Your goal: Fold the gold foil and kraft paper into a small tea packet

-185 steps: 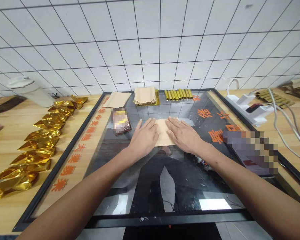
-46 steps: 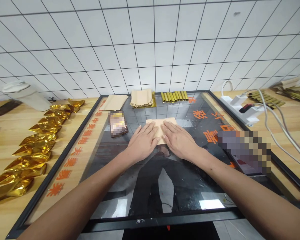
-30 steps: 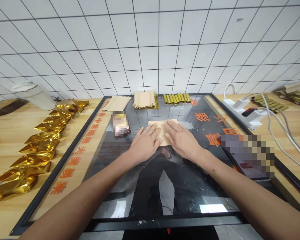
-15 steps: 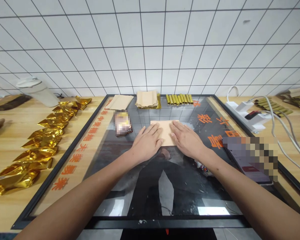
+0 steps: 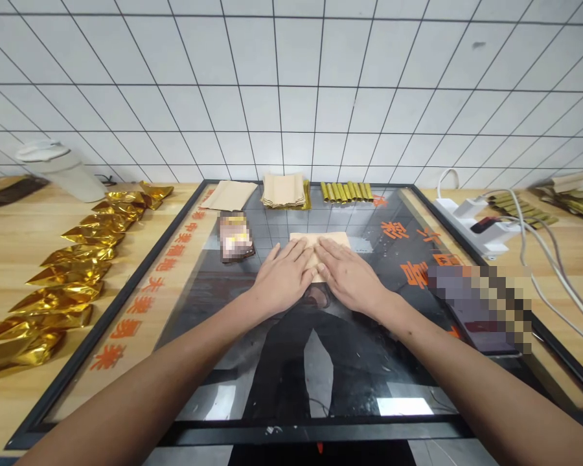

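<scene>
A small sheet of tan paper (image 5: 341, 238) lies flat on the glass panel (image 5: 291, 362) in front of me. My left hand (image 5: 284, 275) rests flat on its left part, fingers stretched out and pointing away from me. From the other side my right hand (image 5: 347, 272) presses on the paper with outstretched fingers. The fingertips of both hands meet or nearly meet over the paper's middle. Much of the sheet is hidden beneath them, and neither hand grips anything.
Behind the hands stand a stack of tan papers (image 5: 284, 191), another tan sheet (image 5: 229, 195) and a row of gold rolls (image 5: 346, 192). Gold foil pieces (image 5: 72, 272) line the left side. At right are a blurred phone-like slab (image 5: 476, 317) and a white power strip (image 5: 480, 226) with cables.
My right hand has slid left across the paper toward my left hand, which has hardly moved. The view has shifted slightly. A hand at the far left edge has left the picture.
</scene>
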Tool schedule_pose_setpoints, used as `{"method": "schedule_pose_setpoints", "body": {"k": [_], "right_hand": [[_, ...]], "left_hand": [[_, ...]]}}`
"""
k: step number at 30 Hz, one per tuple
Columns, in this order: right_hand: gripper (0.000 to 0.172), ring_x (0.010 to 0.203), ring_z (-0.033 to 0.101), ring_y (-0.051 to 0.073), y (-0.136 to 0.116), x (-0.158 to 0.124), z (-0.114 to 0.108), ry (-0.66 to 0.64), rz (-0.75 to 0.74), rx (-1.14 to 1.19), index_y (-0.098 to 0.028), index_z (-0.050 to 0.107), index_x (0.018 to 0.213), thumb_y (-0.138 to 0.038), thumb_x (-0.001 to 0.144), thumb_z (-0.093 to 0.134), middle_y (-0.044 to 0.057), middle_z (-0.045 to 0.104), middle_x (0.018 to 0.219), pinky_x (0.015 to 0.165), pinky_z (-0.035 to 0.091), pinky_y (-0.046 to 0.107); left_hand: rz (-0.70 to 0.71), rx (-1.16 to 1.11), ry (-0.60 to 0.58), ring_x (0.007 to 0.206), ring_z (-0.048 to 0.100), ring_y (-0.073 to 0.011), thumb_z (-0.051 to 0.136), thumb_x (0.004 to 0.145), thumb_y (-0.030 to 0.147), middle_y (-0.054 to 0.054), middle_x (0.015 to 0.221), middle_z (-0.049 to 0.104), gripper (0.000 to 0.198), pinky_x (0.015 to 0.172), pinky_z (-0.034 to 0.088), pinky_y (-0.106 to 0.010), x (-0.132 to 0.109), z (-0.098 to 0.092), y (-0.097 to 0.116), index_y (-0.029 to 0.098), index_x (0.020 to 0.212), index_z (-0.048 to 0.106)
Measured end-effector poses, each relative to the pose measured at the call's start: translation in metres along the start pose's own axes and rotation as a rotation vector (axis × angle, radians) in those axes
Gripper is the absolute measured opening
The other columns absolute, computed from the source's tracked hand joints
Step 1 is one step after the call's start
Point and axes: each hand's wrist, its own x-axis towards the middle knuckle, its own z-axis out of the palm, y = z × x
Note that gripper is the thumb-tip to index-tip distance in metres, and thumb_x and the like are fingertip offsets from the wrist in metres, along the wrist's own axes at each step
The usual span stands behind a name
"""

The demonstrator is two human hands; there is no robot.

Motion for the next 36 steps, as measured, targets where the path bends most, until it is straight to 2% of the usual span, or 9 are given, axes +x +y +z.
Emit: {"method": "schedule_pose_setpoints", "body": {"k": [5,7,12,16,20,24,28,33,36], "right_hand": [[0.064,0.164,0.038,0.031,0.014,0.002,-0.002,-0.016,0.066,-0.068,-0.002,0.047,0.165,-0.037,0.116,0.027,0.023,0.041,0.174,0.134,0.033,0.052],[0.064,0.165,0.037,0.03,0.016,0.003,-0.003,-0.025,0.075,-0.084,-0.002,0.046,0.166,-0.037,0.116,0.026,0.023,0.04,0.175,0.134,0.033,0.051],[0.063,0.165,0.036,0.029,0.014,0.005,-0.002,-0.046,0.075,-0.114,-0.002,0.045,0.166,-0.036,0.116,0.026,0.021,0.041,0.175,0.135,0.03,0.048],[0.063,0.165,0.036,0.029,0.012,0.004,-0.004,-0.058,0.092,-0.123,-0.003,0.046,0.166,-0.035,0.115,0.025,0.02,0.041,0.176,0.135,0.031,0.05],[0.063,0.165,0.037,0.029,0.013,0.004,-0.005,-0.067,0.098,-0.133,-0.007,0.045,0.167,-0.036,0.115,0.025,0.018,0.041,0.176,0.133,0.033,0.049],[0.063,0.165,0.037,0.03,0.018,0.008,-0.006,-0.087,0.141,-0.159,-0.01,0.044,0.168,-0.039,0.115,0.026,0.017,0.04,0.177,0.133,0.032,0.053],[0.062,0.163,0.04,0.029,0.026,0.011,-0.008,-0.096,0.186,-0.175,-0.012,0.047,0.166,-0.039,0.115,0.026,0.017,0.039,0.177,0.133,0.03,0.056],[0.064,0.163,0.041,0.032,0.026,0.016,-0.014,-0.114,0.194,-0.168,-0.006,0.047,0.165,-0.039,0.115,0.024,0.022,0.041,0.175,0.131,0.033,0.056],[0.071,0.166,0.034,0.033,0.01,0.026,-0.016,-0.027,0.171,-0.105,-0.001,0.041,0.168,-0.044,0.115,0.022,0.024,0.035,0.177,0.133,0.031,0.053]], "left_hand": [[0.0,-0.001,0.011,0.166,0.034,-0.0272,0.036,0.114,0.041,-0.008,0.179,0.038,0.055,0.135,0.029,-0.056,-0.001,-0.001,-0.002,0.022,0.163,0.051],[0.012,-0.004,0.047,0.163,0.04,-0.0272,0.033,0.115,0.039,-0.008,0.175,0.046,0.05,0.133,0.031,-0.057,0.002,-0.003,-0.002,0.024,0.158,0.055],[0.017,0.069,0.139,0.131,0.065,-0.0284,0.037,0.114,0.029,-0.011,0.141,0.072,0.038,0.118,0.044,-0.05,0.018,-0.007,-0.002,0.021,0.131,0.07],[0.039,0.105,0.15,0.134,0.062,-0.0296,0.045,0.112,0.031,-0.013,0.142,0.069,0.032,0.111,0.049,-0.046,0.023,-0.006,-0.003,0.02,0.13,0.069],[0.037,0.092,0.134,0.141,0.059,-0.0283,0.045,0.113,0.032,-0.013,0.152,0.064,0.035,0.12,0.045,-0.046,0.021,-0.002,-0.007,0.021,0.139,0.065],[0.004,0.06,0.105,0.157,0.046,-0.0275,0.041,0.113,0.035,-0.012,0.169,0.051,0.044,0.13,0.036,-0.052,0.022,0.003,-0.01,0.023,0.153,0.056],[-0.016,0.058,0.087,0.161,0.042,-0.0272,0.036,0.113,0.037,-0.011,0.172,0.048,0.05,0.133,0.032,-0.055,0.023,0.006,-0.01,0.023,0.158,0.053],[-0.023,0.079,0.096,0.162,0.041,-0.0273,0.032,0.114,0.037,-0.011,0.173,0.048,0.053,0.133,0.032,-0.057,0.022,0.007,-0.007,0.021,0.16,0.052],[-0.033,0.073,0.096,0.161,0.042,-0.0277,0.029,0.115,0.037,-0.012,0.173,0.047,0.054,0.133,0.032,-0.057,0.021,0.006,-0.006,0.02,0.16,0.053]]}}
